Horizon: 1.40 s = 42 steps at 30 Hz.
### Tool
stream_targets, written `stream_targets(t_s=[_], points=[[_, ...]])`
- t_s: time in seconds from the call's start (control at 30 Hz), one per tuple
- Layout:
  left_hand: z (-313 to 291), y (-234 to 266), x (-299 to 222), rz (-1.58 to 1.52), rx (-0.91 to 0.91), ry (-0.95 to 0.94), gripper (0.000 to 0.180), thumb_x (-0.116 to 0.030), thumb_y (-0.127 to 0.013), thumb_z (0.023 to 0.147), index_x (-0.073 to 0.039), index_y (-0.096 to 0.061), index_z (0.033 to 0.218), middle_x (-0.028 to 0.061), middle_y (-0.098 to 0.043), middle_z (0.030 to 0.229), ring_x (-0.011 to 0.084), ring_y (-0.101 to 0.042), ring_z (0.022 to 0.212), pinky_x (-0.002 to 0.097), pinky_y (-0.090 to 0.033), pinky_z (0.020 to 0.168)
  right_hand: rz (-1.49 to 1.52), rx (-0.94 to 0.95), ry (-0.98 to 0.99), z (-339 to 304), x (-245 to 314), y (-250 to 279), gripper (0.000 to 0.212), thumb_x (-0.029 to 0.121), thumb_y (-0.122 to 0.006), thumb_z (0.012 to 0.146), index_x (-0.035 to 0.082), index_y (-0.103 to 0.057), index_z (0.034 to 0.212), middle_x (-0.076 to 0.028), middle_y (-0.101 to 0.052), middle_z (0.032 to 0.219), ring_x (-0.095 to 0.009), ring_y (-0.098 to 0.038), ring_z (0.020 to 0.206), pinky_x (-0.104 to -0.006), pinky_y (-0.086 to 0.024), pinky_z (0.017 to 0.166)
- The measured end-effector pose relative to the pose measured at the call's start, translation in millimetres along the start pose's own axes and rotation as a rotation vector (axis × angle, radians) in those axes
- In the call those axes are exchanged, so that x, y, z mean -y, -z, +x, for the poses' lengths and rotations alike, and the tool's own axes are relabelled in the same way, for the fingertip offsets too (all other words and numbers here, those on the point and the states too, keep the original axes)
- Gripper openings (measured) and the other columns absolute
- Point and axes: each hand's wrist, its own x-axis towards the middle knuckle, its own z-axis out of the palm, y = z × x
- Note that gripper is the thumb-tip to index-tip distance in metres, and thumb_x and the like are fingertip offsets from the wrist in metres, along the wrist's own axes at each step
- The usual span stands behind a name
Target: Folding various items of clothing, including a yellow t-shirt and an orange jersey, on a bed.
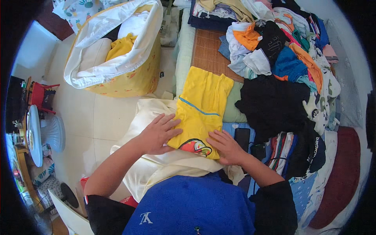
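Note:
A yellow garment with a blue stripe and a red printed picture lies partly folded in front of me, over cream cloth and the bed's edge. My left hand rests on its left side, fingers stretched out and flat. On the lower right side lies my right hand, its fingers also extended on the fabric. Neither hand grips the cloth. Cream satiny cloth spreads beneath the garment and across my lap. Right of the garment lies a black garment.
A yellow fabric basket with a white lining holds clothes at upper left. Mixed clothes are heaped at upper right. A dark phone lies near my right hand, beside several rolled striped clothes. A pale blue stool stands far left.

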Motion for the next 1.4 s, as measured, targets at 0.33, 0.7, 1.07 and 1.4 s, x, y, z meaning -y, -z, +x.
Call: stream_targets(t_s=[0.33,0.7,1.07,1.4], points=[[84.2,-1.6,36.1,-0.681,-0.158,0.31,0.037,-0.034,-0.044,0.097,-0.003,-0.057,0.111,0.0148,-0.06,0.116,0.0291,-0.054,0.111,0.0402,-0.032,0.106,0.794,-0.369,-0.475,3.4,-116.5,-15.6,0.03,0.014,-0.049,0.085,0.004,-0.063,0.11,-0.01,-0.064,0.112,-0.024,-0.06,0.106,-0.0347,-0.045,0.092],[168.8,-69.3,125.9,-0.882,-0.276,0.645,0.06,-0.047,-0.064,0.084,0.001,-0.052,0.117,0.0193,-0.062,0.112,0.0281,-0.061,0.101,0.0378,-0.047,0.087,1.899,-0.574,-0.568,117.1,-182.2,26.9,0.042,0.035,-0.039,0.099,0.009,-0.048,0.13,-0.008,-0.056,0.128,-0.026,-0.058,0.11,-0.0383,-0.046,0.095],[161.8,-47.9,74.0,-0.431,-0.587,0.806,0.027,-0.026,-0.048,0.093,-0.002,-0.049,0.104,0.0251,-0.065,0.084,0.0431,-0.063,0.08,0.0508,-0.048,0.074,0.577,-0.915,-0.677,120.6,-141.9,-3.6,0.051,0.008,-0.05,0.09,0.005,-0.034,0.139,-0.023,-0.058,0.119,-0.035,-0.058,0.108,-0.0402,-0.045,0.09],[140.9,-69.5,97.5,-0.373,-0.259,1.06,0.03,-0.028,-0.044,0.091,-0.005,-0.057,0.106,0.0232,-0.065,0.1,0.0375,-0.063,0.096,0.0489,-0.045,0.086,0.387,-0.54,-1.0,130.3,-118.4,6.1,0.067,0.007,-0.044,0.089,0.016,-0.016,0.149,-0.027,-0.059,0.114,-0.041,-0.059,0.103,-0.0442,-0.046,0.089]])
